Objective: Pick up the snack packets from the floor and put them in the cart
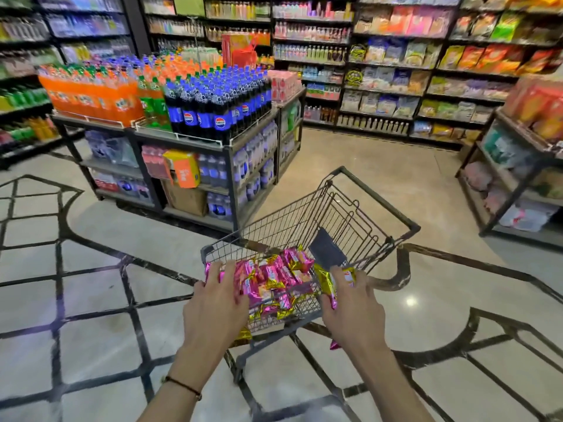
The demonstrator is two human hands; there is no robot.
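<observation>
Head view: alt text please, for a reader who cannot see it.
Over a wire shopping cart of pink-and-gold snack packets, the right hand grips one packet at the rim; the left hand rests on the pile. Soft-drink bottles stand behind.

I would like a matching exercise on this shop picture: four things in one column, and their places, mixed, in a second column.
1 pink packets
2 cart
3 blue-capped bottles
4 orange bottles

A on the display rack, left end
B on the patterned floor
C piled inside the cart
D on the rack, right of the green bottles

Pairs: 1-C, 2-B, 3-D, 4-A
</observation>
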